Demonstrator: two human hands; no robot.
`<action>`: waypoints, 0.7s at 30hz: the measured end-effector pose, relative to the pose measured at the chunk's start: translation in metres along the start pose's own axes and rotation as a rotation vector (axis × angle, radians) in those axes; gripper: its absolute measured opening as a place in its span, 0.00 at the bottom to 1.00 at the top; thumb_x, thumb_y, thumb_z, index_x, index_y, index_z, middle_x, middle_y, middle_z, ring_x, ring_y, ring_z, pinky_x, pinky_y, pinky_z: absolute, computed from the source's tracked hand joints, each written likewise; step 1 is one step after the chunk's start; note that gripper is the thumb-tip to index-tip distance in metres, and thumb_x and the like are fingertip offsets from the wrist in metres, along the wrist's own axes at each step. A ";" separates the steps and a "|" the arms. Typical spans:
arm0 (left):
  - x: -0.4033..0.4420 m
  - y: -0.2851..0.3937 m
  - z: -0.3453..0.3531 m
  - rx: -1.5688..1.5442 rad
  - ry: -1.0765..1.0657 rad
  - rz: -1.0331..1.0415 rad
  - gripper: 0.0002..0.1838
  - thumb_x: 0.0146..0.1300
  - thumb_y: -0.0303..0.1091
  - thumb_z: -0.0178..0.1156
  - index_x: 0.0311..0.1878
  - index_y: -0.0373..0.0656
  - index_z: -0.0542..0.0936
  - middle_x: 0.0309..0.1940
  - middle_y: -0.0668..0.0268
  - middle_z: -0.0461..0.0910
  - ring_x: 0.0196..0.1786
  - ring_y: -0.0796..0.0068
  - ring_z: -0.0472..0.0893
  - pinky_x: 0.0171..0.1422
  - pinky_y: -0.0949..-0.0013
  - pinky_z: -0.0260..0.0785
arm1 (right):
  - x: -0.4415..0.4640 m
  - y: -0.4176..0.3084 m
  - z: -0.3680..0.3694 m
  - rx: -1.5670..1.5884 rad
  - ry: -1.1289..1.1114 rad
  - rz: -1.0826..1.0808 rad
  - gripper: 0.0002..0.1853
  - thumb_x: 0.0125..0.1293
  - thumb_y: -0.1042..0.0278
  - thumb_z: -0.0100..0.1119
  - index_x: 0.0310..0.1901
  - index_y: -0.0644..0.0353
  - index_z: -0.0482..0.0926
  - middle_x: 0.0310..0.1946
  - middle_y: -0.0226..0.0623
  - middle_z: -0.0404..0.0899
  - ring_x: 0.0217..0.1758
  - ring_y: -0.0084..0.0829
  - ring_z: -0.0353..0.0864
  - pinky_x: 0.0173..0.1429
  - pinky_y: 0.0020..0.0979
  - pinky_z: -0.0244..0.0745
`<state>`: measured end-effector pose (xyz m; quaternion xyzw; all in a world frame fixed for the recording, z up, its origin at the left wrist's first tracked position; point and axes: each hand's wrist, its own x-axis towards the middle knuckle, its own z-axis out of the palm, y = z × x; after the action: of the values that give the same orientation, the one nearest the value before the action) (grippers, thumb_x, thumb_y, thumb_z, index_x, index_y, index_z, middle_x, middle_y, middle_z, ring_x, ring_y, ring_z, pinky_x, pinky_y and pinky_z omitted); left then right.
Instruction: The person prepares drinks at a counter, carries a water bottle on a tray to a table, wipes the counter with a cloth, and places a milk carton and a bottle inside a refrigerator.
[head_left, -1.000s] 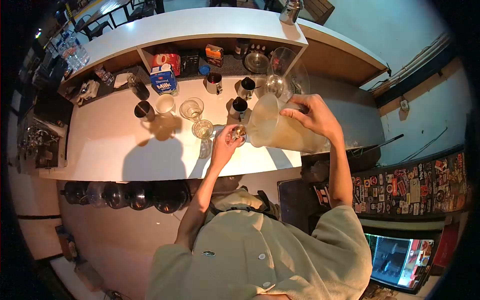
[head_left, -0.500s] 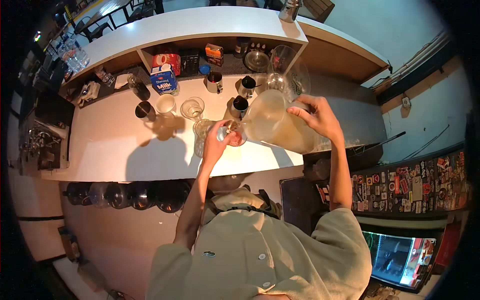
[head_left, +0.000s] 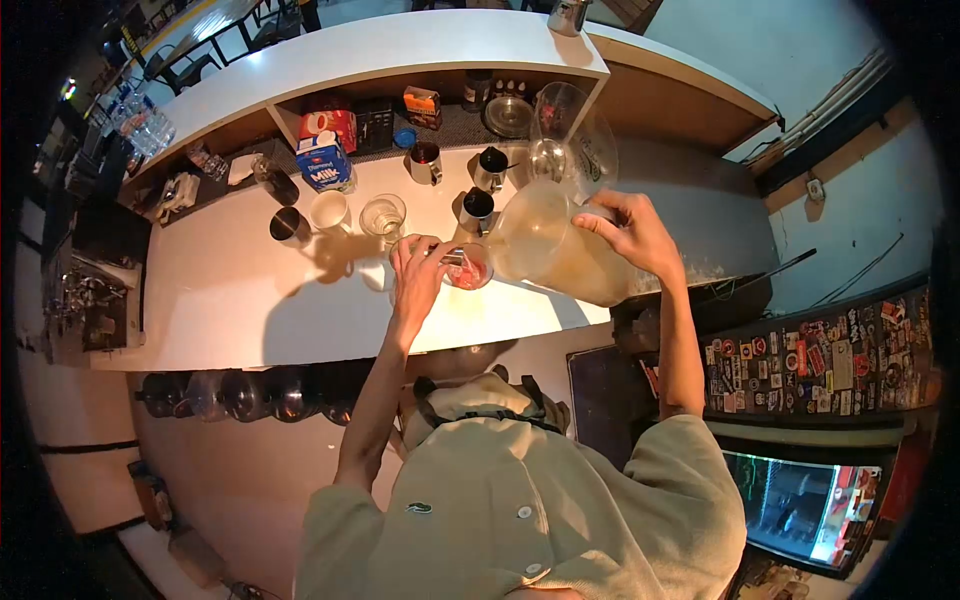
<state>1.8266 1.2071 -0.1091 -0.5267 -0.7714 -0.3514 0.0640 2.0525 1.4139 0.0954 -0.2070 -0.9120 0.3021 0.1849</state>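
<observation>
Right, on my feed, with twelve o'clock at the top of the view, I have the right hand (head_left: 632, 232) gripping a translucent plastic pitcher (head_left: 560, 245) by its handle side. The pitcher is tilted; it lies toward eight o'clock from that hand, its long axis running roughly from ten to four and its mouth facing the left hand (head_left: 417, 280).

The relation I watch is between the pitcher's lip and a glass with red contents (head_left: 468, 270): the glass sits on the table (head_left: 210, 290) just beside the lip, toward eight o'clock, though I cannot tell whether they touch. The left hand is nearer to that glass, which lies at about three o'clock from it. I see its fingers bent over the glassware, with a metallic glint at the tips; whether they grip anything I cannot tell.

From the left hand, a clear drinking glass (head_left: 383, 217) lies near eleven o'clock, and a metal milk jug (head_left: 478, 207) near one.
</observation>
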 end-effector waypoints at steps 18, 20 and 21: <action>-0.003 0.011 0.008 -0.626 -0.017 -0.325 0.24 0.56 0.29 0.72 0.58 0.42 0.80 0.49 0.53 0.84 0.54 0.56 0.83 0.60 0.61 0.72 | 0.006 -0.011 -0.003 0.014 -0.026 -0.032 0.22 0.63 0.52 0.73 0.34 0.68 0.83 0.17 0.33 0.64 0.23 0.22 0.57 0.26 0.32 0.54; -0.007 0.010 0.015 -0.634 -0.008 -0.315 0.24 0.56 0.29 0.72 0.58 0.42 0.80 0.49 0.53 0.84 0.55 0.56 0.83 0.61 0.61 0.72 | 0.009 -0.016 -0.003 -0.004 -0.037 -0.050 0.21 0.63 0.52 0.73 0.34 0.68 0.83 0.17 0.35 0.64 0.22 0.23 0.56 0.26 0.32 0.54; -0.008 0.009 0.019 -0.639 -0.004 -0.310 0.25 0.56 0.29 0.72 0.58 0.42 0.79 0.49 0.53 0.85 0.56 0.56 0.82 0.61 0.61 0.72 | 0.011 -0.019 -0.004 -0.020 -0.044 -0.054 0.21 0.63 0.53 0.73 0.34 0.67 0.83 0.18 0.36 0.64 0.22 0.24 0.56 0.26 0.33 0.54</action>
<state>1.8434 1.2143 -0.1224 -0.3975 -0.6933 -0.5796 -0.1595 2.0399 1.4067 0.1126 -0.1776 -0.9239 0.2925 0.1710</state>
